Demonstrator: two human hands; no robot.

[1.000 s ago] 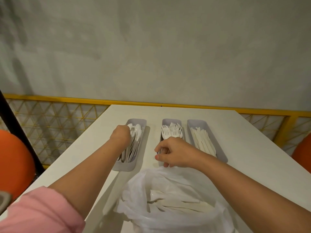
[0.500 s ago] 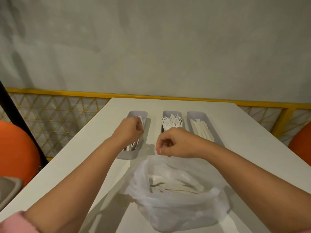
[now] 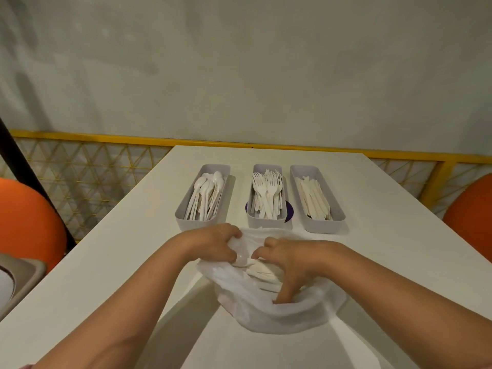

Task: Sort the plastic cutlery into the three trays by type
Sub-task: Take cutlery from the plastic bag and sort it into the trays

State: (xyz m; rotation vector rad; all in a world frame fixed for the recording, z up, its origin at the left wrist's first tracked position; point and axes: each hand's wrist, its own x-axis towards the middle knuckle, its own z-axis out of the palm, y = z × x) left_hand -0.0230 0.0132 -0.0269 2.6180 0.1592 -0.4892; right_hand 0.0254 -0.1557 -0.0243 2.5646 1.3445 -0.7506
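Where the white rectangular tabletop (image 3: 127, 262) runs toward the grey wall, we see a row of containers set side by side with gaps between them, their long sides pointing away from us. The left pale grey oblong plastic tray (image 3: 197, 224) holds white plastic spoons (image 3: 205, 193), bowls at the far end and handles fanned toward the near wall. The middle tray (image 3: 266, 224), of the same kind, holds white plastic forks (image 3: 266, 193) piled loosely with their tines far. A dark purple patch (image 3: 289, 212) shows on the table at its near right corner. The right tray (image 3: 325, 227) holds cream-white plastic knives (image 3: 315, 199) lying flat and overlapping.

Just in front of this row sits a thin white plastic bag (image 3: 266, 315), crumpled and translucent, its mouth open upward. Unsorted white cutlery (image 3: 262, 272) lies inside it in a loose heap. The left hand (image 3: 213, 245) curls its fingers over the bag's far-left rim and grips the bunched film. A white spoon bowl (image 3: 241, 258) shows right beside its fingertips, and we cannot tell whether they touch it. The right hand (image 3: 291, 261) reaches down into the mouth, fingers bent and slightly spread, tips sunk among the pieces. Whether it pinches one we cannot tell.
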